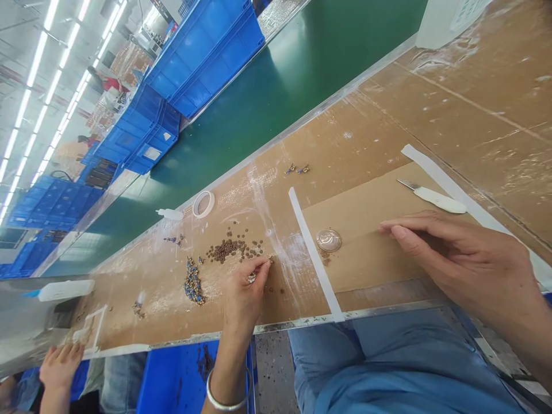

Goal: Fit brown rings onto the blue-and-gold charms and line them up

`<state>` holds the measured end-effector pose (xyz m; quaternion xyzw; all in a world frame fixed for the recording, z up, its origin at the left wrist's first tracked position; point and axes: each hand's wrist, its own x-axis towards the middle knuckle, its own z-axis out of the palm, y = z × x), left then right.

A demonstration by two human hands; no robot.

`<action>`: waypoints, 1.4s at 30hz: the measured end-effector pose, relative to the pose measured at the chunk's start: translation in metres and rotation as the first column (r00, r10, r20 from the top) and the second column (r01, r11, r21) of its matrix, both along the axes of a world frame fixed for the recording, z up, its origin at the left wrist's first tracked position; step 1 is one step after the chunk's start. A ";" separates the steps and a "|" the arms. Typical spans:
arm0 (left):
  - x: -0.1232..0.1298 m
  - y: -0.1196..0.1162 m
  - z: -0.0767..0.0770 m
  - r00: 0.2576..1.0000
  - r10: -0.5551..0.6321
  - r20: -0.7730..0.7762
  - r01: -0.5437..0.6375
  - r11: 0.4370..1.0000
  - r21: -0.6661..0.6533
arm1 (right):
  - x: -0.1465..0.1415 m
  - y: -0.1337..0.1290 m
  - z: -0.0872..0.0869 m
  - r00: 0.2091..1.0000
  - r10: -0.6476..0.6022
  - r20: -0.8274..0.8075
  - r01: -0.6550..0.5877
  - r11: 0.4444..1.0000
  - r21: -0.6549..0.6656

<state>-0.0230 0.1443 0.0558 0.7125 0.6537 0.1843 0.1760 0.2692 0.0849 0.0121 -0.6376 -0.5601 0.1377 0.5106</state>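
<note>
The left hand (245, 287) is narrowed to a fingertip pinch on a tiny piece (271, 260), beside small, round brown pieces (225, 251) scattered across the middle of the surface (366, 138). The present step looks like fine picking; handling parts this small calls for a light, exact pinch. The right hand (470, 259) hangs above the near right part of the surface, thumb and forefinger close together; whether they meet or hold anything, I cannot tell. Between the hands, nearer the near edge than the far one, lies a glossy, oval metallic piece (329, 240), just right of a matte white tape strip (314, 250). Blue-and-gold pieces (194, 282) form a knobbly heap left of the left hand. A white-handled tool (435, 198) rests on smooth brown board.
</note>
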 end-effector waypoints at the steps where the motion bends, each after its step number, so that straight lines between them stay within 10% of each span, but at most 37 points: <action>1: 0.000 0.000 0.000 1.000 -0.004 -0.004 0.004 1.000 0.002 | 0.000 0.000 0.000 1.000 0.001 -0.001 -0.001 1.000 0.000; 13: -0.007 0.005 -0.002 0.939 -0.274 -0.207 0.302 0.946 0.118 | 0.000 0.001 0.005 0.999 0.006 0.049 -0.006 1.000 0.004; 19: -0.014 0.018 0.004 0.691 -0.612 -0.385 0.702 0.695 0.157 | 0.002 0.001 0.005 1.000 0.017 0.024 -0.017 1.000 -0.003; 27: -0.019 0.042 0.020 0.423 -0.803 -0.420 0.895 0.444 0.054 | 0.002 0.002 0.002 0.999 0.021 0.026 -0.021 1.000 0.013; 31: -0.018 0.042 0.015 0.607 -0.749 -0.265 0.789 0.607 0.091 | 0.002 0.002 0.002 0.999 0.014 0.030 -0.015 1.000 0.022; 36: -0.016 0.033 0.007 0.929 -0.367 -0.042 0.368 0.929 0.020 | 0.004 0.001 0.003 1.000 -0.010 -0.002 0.010 1.000 0.029; 42: -0.006 0.005 0.023 0.939 0.044 0.341 0.006 0.989 -0.145 | -0.010 -0.018 0.015 0.994 -0.104 0.024 0.100 0.986 0.133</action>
